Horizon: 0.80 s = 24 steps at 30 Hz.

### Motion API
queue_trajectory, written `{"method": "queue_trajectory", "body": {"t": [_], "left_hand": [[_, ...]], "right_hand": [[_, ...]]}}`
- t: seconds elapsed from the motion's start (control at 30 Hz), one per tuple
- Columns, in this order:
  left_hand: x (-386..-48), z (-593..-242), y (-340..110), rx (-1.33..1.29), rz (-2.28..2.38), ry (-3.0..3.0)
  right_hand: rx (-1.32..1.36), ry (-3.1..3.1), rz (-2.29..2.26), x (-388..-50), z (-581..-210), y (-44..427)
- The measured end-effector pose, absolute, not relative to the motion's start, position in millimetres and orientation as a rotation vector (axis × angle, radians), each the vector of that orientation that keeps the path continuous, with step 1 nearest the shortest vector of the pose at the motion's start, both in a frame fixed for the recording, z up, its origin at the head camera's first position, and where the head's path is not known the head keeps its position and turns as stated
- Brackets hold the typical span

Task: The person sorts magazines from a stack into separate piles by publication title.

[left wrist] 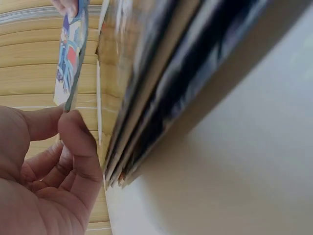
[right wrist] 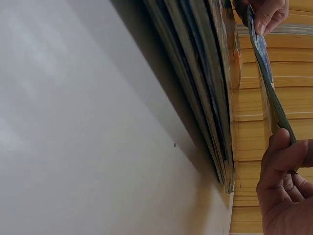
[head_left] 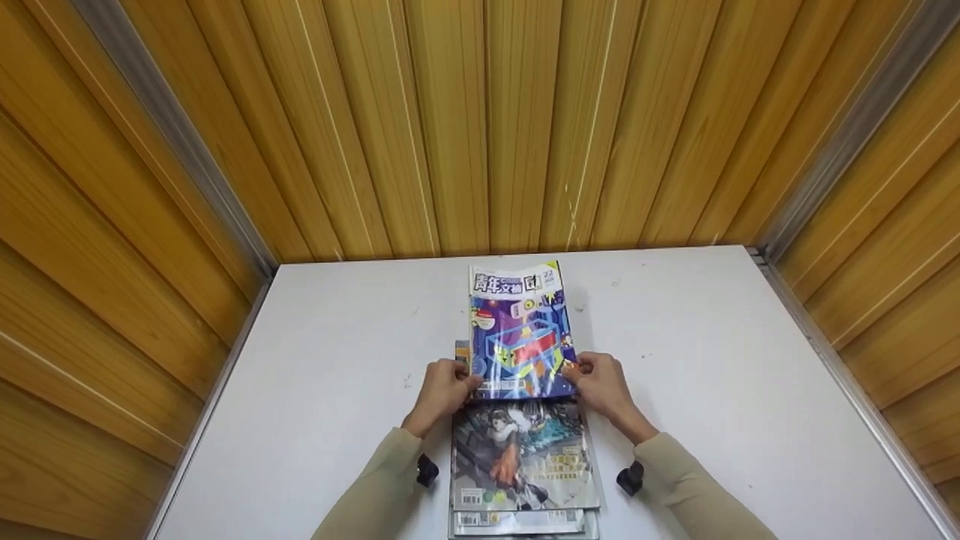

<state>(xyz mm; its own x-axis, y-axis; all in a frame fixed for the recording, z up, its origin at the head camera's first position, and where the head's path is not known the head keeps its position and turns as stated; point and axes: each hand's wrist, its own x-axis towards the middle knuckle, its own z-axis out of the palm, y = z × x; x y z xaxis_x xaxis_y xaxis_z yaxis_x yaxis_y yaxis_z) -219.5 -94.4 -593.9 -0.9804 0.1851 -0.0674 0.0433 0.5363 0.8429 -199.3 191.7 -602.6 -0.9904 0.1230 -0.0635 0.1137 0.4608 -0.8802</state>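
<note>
Above the magazine stack (head_left: 517, 457), a purple-and-white magazine (head_left: 521, 330) is pinched at its side edges between thumb and curled fingers of the left hand (head_left: 444, 386) and the right hand (head_left: 604, 384); the stack's far part is mostly hidden beneath.

Yellow wood-grain walls (head_left: 521, 112) — grey strips (head_left: 856, 127) at the corners — around a white table (head_left: 337, 375).

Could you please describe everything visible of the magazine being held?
The magazine has a glossy, papery cover: a white band with dark Chinese characters above purple-blue artwork with a boxy blue outline. Thin and slightly curved, it is raised above the magazine stack, its side edges pinched near the lower end by the left hand and the right hand.
</note>
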Motion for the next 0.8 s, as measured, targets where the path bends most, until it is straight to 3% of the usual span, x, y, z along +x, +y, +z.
{"method": "queue_trajectory", "body": {"t": [0.53,0.77,0.8], "left_hand": [[-223.1,-603.9,-94.0,0.22,1.418,2.779],[-213.4,-590.8,-89.8,0.194,1.425,2.753],[-219.8,-603.9,-92.2,0.227,1.423,2.775]], "right_hand": [[-0.208,-2.708,1.552,-198.0,-598.8,190.2],[-0.204,-2.726,1.515,-195.0,-597.4,190.2],[-0.203,-2.728,1.514,-194.2,-597.2,190.2]]}}
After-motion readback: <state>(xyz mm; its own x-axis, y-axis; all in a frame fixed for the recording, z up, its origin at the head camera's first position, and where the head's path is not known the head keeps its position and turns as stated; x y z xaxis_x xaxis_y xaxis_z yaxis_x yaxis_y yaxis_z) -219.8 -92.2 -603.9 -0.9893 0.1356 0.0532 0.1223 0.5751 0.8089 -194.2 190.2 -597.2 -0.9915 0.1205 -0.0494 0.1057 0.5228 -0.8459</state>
